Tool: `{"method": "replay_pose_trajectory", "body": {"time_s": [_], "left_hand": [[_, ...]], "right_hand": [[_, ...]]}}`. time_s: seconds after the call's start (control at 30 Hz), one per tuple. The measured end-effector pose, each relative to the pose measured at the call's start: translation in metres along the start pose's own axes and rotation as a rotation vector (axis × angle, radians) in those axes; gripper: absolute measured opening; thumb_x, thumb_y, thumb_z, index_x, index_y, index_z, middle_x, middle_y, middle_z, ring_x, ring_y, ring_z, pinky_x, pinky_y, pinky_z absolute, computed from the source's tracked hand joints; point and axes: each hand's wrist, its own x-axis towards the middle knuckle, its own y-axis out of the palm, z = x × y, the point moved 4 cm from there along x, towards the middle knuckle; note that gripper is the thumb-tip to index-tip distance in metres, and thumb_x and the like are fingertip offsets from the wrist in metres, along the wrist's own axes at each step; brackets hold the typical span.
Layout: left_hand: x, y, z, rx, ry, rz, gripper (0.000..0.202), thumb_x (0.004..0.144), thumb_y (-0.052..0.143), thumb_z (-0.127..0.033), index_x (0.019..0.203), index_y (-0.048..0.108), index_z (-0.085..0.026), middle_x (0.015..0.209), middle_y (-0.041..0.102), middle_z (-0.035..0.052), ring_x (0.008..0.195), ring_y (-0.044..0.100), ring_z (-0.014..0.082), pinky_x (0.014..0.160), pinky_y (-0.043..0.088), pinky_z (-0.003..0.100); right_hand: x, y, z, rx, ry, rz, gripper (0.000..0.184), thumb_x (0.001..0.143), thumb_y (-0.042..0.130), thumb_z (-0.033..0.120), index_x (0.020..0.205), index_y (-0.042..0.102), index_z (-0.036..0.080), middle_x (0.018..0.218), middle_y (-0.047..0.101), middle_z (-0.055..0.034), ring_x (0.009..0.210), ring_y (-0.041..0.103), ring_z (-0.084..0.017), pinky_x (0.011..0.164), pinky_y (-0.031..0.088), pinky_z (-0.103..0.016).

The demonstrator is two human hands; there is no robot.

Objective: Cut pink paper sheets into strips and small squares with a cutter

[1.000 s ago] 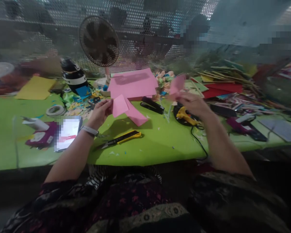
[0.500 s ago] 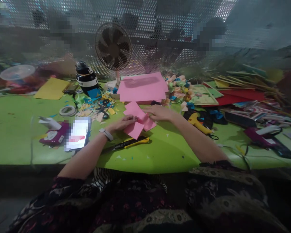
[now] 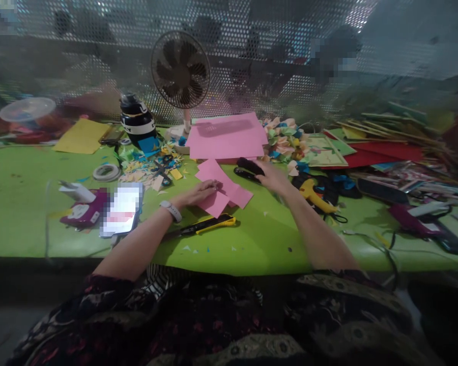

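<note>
A green-covered table [image 3: 263, 249] is noted across the full width. At its back, a fan [image 3: 181, 71] is stood upright, with a stack of large pink sheets [image 3: 227, 140] laid just to its right and a dark bottle [image 3: 137, 119] placed to its left. The left hand [image 3: 201, 193] is found with thumb and fingers drawn together on the small pink pieces [image 3: 240, 194], which are held overlapping on the table in front of the stack. The right hand [image 3: 274, 178] is observed partly curled at the near end of a black stapler [image 3: 249, 163]; whether a full grip is taken cannot be told, its fingers being blurred and partly hidden. A lit phone [image 3: 120, 211] is placed left of the left forearm. A yellow glue gun [image 3: 313, 194] is laid right of the stapler. A yellow-and-black cutter knife [image 3: 209, 224] is located just below the pieces. Scissors [image 3: 164, 169] are seen among paper scraps, and a tape roll [image 3: 107, 179] is recorded farther left.
</note>
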Motion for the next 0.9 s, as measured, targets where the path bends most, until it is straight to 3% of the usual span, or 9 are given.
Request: {"method": "replay_pose_trajectory", "body": {"time_s": [0.1, 0.27, 0.33, 0.43, 0.53, 0.63, 0.7, 0.8, 0.9], "left_hand": [[0.002, -0.005, 0.001, -0.059, 0.014, -0.048, 0.037, 0.079, 0.080, -0.056, 0.073, 0.061, -0.024, 0.100, 0.077, 0.0098, 0.105, 0.069, 0.0263, 0.091, 0.053, 0.038], [0.002, -0.034, -0.003, -0.023, 0.046, -0.422, 0.037, 0.085, 0.075, -0.050, 0.074, 0.055, -0.021, 0.070, 0.054, -0.0029, 0.067, 0.048, 0.0139, 0.064, 0.040, 0.026], [0.001, -0.039, -0.006, -0.039, 0.060, -0.490, 0.035, 0.087, 0.074, -0.047, 0.074, 0.055, -0.021, 0.066, 0.048, -0.0048, 0.061, 0.041, 0.0121, 0.059, 0.036, 0.025], [-0.001, -0.031, -0.012, -0.047, 0.055, -0.454, 0.037, 0.085, 0.076, -0.049, 0.073, 0.055, -0.021, 0.063, 0.046, -0.0053, 0.057, 0.038, 0.0113, 0.055, 0.031, 0.025], [-0.005, -0.015, -0.022, -0.010, 0.093, -0.346, 0.039, 0.082, 0.079, -0.054, 0.075, 0.061, -0.020, 0.065, 0.052, -0.0034, 0.059, 0.042, 0.0116, 0.055, 0.032, 0.026], [-0.007, -0.003, -0.029, -0.010, 0.108, -0.264, 0.042, 0.080, 0.082, -0.057, 0.076, 0.066, -0.018, 0.066, 0.057, -0.0015, 0.059, 0.045, 0.0112, 0.055, 0.033, 0.025], [-0.008, -0.004, -0.031, -0.080, 0.104, -0.310, 0.046, 0.076, 0.085, -0.060, 0.076, 0.066, -0.018, 0.066, 0.059, -0.0016, 0.058, 0.047, 0.0103, 0.054, 0.036, 0.024], [-0.011, -0.011, -0.027, -0.248, 0.058, -0.389, 0.053, 0.070, 0.088, -0.066, 0.079, 0.066, -0.019, 0.065, 0.058, -0.0034, 0.056, 0.050, 0.0087, 0.053, 0.042, 0.022], [-0.012, -0.010, -0.021, -0.354, -0.065, -0.272, 0.057, 0.065, 0.091, -0.065, 0.090, 0.071, -0.017, 0.075, 0.067, -0.0006, 0.061, 0.061, 0.0108, 0.058, 0.052, 0.024]], "right_hand": [[-0.004, -0.009, 0.018, 0.093, -0.014, -0.024, 0.061, 0.091, 0.059, 0.022, 0.152, 0.056, 0.021, 0.145, 0.067, -0.0133, 0.129, 0.064, -0.038, 0.107, 0.051, -0.055], [-0.005, 0.004, 0.044, 0.238, -0.120, 0.036, 0.058, 0.092, 0.058, 0.024, 0.150, 0.059, 0.027, 0.146, 0.067, -0.0071, 0.135, 0.061, -0.033, 0.114, 0.048, -0.056], [-0.003, 0.009, 0.047, 0.232, -0.107, 0.057, 0.057, 0.090, 0.061, 0.024, 0.146, 0.062, 0.026, 0.147, 0.066, -0.0094, 0.138, 0.059, -0.033, 0.117, 0.045, -0.057], [-0.004, 0.004, 0.054, 0.331, -0.077, -0.032, 0.051, 0.091, 0.065, 0.034, 0.141, 0.066, 0.022, 0.147, 0.065, -0.0135, 0.137, 0.059, -0.033, 0.117, 0.045, -0.056], [-0.010, -0.002, 0.069, 0.582, -0.055, -0.093, 0.044, 0.093, 0.066, 0.048, 0.128, 0.072, 0.022, 0.130, 0.074, -0.0132, 0.117, 0.070, -0.030, 0.103, 0.056, -0.051], [-0.017, 0.002, 0.088, 0.732, -0.041, 0.003, 0.040, 0.088, 0.069, 0.057, 0.101, 0.075, 0.021, 0.100, 0.078, -0.0101, 0.089, 0.073, -0.025, 0.083, 0.060, -0.044], [-0.020, 0.007, 0.096, 0.781, -0.024, 0.080, 0.039, 0.086, 0.071, 0.060, 0.087, 0.072, 0.021, 0.083, 0.075, -0.0074, 0.076, 0.069, -0.022, 0.074, 0.058, -0.041], [-0.023, 0.013, 0.100, 0.900, 0.069, 0.089, 0.040, 0.084, 0.075, 0.062, 0.083, 0.068, 0.022, 0.077, 0.073, -0.0055, 0.070, 0.068, -0.020, 0.067, 0.058, -0.037], [-0.023, 0.017, 0.098, 1.056, 0.179, 0.023, 0.041, 0.082, 0.079, 0.062, 0.086, 0.066, 0.023, 0.076, 0.073, -0.0044, 0.072, 0.072, -0.020, 0.070, 0.062, -0.037]]}}
